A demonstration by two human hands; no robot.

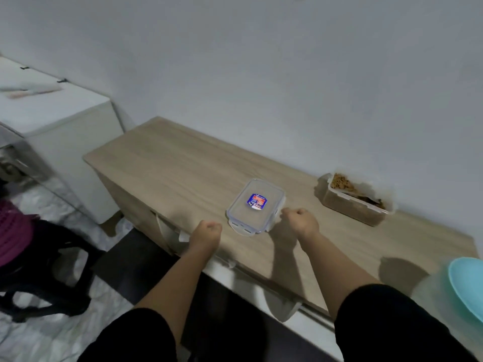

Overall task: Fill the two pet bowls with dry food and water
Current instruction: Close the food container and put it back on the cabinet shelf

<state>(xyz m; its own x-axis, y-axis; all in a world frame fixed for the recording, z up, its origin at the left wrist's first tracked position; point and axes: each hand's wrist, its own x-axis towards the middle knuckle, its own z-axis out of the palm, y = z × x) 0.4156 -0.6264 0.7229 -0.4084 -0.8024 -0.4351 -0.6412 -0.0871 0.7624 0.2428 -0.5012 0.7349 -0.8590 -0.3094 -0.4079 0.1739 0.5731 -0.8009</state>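
Low in the frame, two forearms in black sleeves reach over a light wooden cabinet top (183, 163). The left hand (206, 232) hangs curled at the cabinet's front edge, holding nothing. The right hand (300, 222), fingers curled, touches the side clasp of a clear lid (254, 206) lying flat at centre; whether it pinches the clasp cannot be told. A turquoise bowl (467, 286) sits at the right edge. Farther right, against the wall, stands an open container of brown dry food (352, 198).

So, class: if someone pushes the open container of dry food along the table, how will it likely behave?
The open container would probably slide rather than roll, being flat-bottomed. Its heaped dry food suggests some weight; a jolt might spill it, since no lid covers it.
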